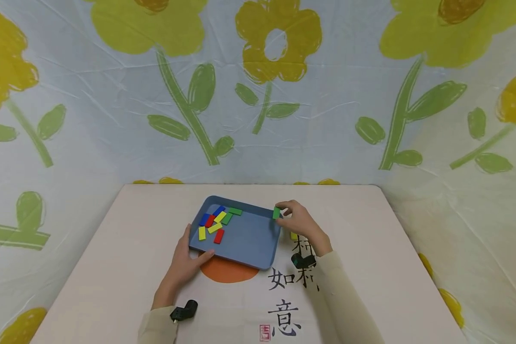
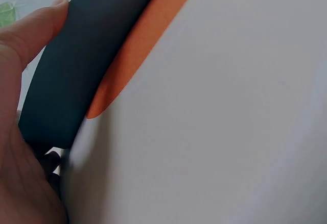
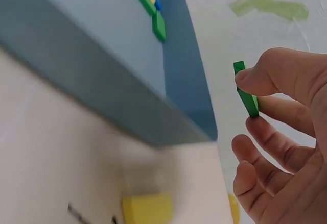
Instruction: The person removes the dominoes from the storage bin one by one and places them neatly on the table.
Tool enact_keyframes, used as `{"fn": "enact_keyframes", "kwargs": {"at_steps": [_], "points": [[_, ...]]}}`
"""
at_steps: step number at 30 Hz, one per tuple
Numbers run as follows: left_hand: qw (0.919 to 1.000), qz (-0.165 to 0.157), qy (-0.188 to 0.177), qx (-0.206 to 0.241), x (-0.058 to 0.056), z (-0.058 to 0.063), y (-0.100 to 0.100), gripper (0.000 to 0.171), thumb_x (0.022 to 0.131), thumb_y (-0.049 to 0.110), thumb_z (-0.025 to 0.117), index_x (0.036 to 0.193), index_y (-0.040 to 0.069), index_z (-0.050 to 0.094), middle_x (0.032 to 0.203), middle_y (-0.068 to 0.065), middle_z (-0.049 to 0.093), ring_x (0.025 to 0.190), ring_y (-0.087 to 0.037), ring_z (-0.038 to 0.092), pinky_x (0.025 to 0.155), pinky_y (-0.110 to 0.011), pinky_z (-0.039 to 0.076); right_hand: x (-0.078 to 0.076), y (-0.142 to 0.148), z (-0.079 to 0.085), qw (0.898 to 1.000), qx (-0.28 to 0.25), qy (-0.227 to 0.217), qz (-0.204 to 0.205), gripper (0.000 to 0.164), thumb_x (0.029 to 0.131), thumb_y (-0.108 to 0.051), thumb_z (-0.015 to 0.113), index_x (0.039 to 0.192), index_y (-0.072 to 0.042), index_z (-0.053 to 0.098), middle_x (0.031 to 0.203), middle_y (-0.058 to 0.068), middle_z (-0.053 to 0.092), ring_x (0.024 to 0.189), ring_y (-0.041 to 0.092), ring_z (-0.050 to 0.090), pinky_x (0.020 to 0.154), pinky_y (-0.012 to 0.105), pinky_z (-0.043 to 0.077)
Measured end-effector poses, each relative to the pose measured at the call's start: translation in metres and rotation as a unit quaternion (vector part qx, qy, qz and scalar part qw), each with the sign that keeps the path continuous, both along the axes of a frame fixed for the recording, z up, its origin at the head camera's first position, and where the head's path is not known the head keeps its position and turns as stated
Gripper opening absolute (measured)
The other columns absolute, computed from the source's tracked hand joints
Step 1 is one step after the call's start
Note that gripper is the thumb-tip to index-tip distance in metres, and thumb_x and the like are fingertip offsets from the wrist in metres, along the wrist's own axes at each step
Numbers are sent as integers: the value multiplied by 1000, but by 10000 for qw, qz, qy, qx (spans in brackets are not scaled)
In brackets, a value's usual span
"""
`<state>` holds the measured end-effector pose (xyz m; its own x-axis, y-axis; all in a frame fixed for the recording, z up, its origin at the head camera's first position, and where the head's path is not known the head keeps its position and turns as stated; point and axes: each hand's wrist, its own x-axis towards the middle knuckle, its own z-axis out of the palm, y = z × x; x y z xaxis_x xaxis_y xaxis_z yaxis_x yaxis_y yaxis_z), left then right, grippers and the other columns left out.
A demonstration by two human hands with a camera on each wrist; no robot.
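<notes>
My left hand [image 1: 187, 260] grips the near left corner of a blue-grey tray [image 1: 251, 239], its thumb over the rim in the left wrist view. Several flat blocks lie at the tray's left side: a red block [image 1: 219, 236], a yellow block [image 1: 202, 233], a blue block [image 1: 204, 219] and a green block [image 1: 235, 211] among them. Between thumb and fingers my right hand [image 1: 301, 221] pinches another green block [image 3: 248, 92], beside the tray's far right corner. The right wrist view shows that block standing on edge, outside the tray wall.
A yellow block [image 3: 147, 209] lies on the table to the right of the tray, partly behind my right hand in the head view. Under the tray, the table cover has an orange disc [image 1: 228, 273] and black brush characters [image 1: 284, 317]. A flowered curtain [image 1: 327, 134] surrounds the table's back and sides.
</notes>
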<state>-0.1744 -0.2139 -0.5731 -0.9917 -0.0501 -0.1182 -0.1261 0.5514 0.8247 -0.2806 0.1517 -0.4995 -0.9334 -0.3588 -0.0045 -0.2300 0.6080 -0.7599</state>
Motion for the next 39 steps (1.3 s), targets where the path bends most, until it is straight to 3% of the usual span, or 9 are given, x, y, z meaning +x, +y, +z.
{"fn": "enact_keyframes", "kwargs": {"at_steps": [9, 17, 27, 33, 39], "points": [[9996, 219, -142, -119, 3, 8, -3, 120, 86, 60, 79, 170, 20, 4, 175, -19, 14, 161, -43, 15, 128, -66, 19, 13, 38, -11, 9993, 4, -149, -344, 53, 94, -20, 69, 144, -3, 61, 145, 22, 55, 125, 43, 60, 86, 48, 60], [9991, 382, 141, -108, 1, 9, -5, 116, 86, 51, 83, 170, 17, 10, 172, -21, 22, 157, -43, 26, 124, -62, 33, 19, 54, -21, 9987, 136, -183, -450, 52, 91, -14, 68, 141, -2, 63, 142, 24, 57, 122, 42, 61, 76, 39, 60], [9991, 346, -19, 246, -2, 8, -7, 111, 89, 48, 81, 169, 13, 13, 175, -16, 17, 163, -37, 17, 129, -53, 27, 22, 64, -32, 9981, 297, -210, -500, 51, 89, -11, 70, 138, 1, 64, 137, 26, 59, 117, 41, 63, 78, 41, 60], [9997, 219, -88, 73, -2, 8, -9, 112, 89, 48, 81, 169, 10, 13, 175, -17, 16, 162, -38, 17, 127, -52, 29, 23, 69, -35, 9981, 329, -270, -455, 52, 88, -8, 73, 137, 5, 64, 133, 29, 60, 111, 39, 65, 78, 41, 60], [9998, 90, -135, -97, -1, 8, -9, 114, 89, 53, 80, 170, 14, 9, 176, -16, 14, 162, -41, 15, 128, -60, 25, 23, 72, -39, 9973, 444, -240, -535, 52, 85, -8, 74, 135, 4, 65, 129, 27, 62, 107, 36, 65, 79, 42, 60]]}}
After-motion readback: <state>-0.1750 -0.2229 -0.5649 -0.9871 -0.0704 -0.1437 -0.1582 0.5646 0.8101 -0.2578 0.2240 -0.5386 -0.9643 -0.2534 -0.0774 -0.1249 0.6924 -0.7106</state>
